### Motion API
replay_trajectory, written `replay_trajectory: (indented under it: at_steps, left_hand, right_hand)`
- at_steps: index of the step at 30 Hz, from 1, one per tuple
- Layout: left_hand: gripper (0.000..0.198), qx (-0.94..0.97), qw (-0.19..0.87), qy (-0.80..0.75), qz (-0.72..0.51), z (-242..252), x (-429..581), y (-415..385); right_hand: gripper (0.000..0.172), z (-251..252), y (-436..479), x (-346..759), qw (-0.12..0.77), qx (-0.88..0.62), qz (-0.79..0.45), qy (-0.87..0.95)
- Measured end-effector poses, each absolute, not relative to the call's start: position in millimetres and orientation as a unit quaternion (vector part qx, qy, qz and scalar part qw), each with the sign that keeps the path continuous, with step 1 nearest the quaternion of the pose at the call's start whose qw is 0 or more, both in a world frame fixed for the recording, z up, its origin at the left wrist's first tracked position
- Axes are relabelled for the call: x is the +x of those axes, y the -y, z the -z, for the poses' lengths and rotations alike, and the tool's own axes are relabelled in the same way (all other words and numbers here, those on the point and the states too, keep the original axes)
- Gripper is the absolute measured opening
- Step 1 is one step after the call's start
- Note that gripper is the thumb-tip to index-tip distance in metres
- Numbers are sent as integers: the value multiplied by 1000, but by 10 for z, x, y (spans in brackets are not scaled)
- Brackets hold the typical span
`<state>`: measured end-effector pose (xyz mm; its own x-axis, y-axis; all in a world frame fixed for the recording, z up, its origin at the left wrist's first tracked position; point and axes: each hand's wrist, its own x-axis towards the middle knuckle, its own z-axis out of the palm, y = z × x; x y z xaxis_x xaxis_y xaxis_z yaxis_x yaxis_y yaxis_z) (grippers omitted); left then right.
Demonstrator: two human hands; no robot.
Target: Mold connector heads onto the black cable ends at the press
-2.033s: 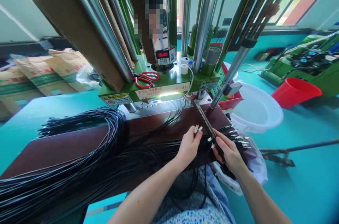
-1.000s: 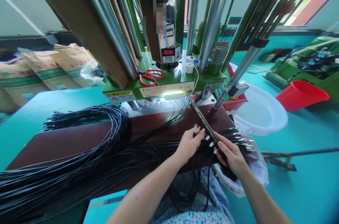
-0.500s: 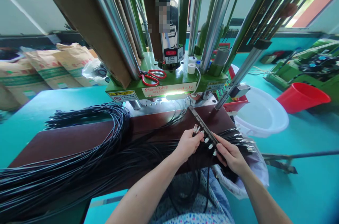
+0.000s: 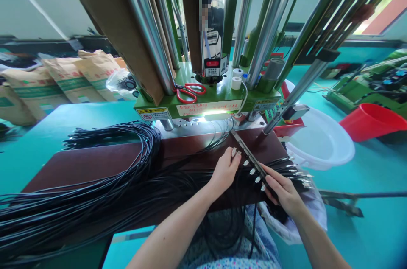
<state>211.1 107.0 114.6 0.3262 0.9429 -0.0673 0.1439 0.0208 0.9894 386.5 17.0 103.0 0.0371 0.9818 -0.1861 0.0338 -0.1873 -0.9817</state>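
Observation:
My right hand [image 4: 282, 186] grips the lower end of a long, narrow metal bar [image 4: 249, 154], which slants over the brown bench top. Several silver cable plugs [image 4: 252, 171] stick out along the bar's near left side. Just left of the bar, my left hand [image 4: 224, 170] is closed, pinching cable connectors [image 4: 234, 151] with silver ends between thumb and fingers. A small gap separates its fingertips from the bar. Black cables hang below the hands over my lap. The far end of the bar lies by the press's metal plate [image 4: 187, 130].
A green press [image 4: 190, 110] with steel columns stands ahead, with red-handled scissors [image 4: 190, 93] on it. Black cable bundles [image 4: 95, 192] cover the bench's left side. More plug-ended cables [image 4: 291, 169] lie at right, above a lined bin [image 4: 314, 214]. Beyond are a white basin [image 4: 341, 154] and red bucket [image 4: 372, 122].
My left thumb has come off the uppermost plug at the bar, and the left hand has drawn slightly away. The right hand still holds the bar. The whole view has shifted a little.

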Motion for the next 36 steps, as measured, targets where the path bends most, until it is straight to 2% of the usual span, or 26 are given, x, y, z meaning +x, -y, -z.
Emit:
replay_trajectory:
  at_steps: [4, 19, 27, 32, 36]
  left_hand:
    - [19, 649, 503, -441, -363, -1152, 2134, -1046]
    - [21, 628, 535, -443, -351, -1117, 2056, -1095]
    - [36, 516, 648, -420, -370, -1227, 1916, -1146]
    - [42, 511, 723, -395, -246, -1307, 1844, -1160]
    - [44, 529, 728, -384, -207, -1324, 1829, -1175]
  right_hand:
    - [54, -1023, -164, 3881, 440, -566, -532, 450]
    - [56, -995, -188, 3845, 394, -568, -503, 519]
    - [56, -963, -172, 3924, 423, -581, -517, 465]
    - [54, -975, -159, 3956, 399, -575, -532, 476]
    - [54, -967, -152, 3981, 380, -570, -547, 481]
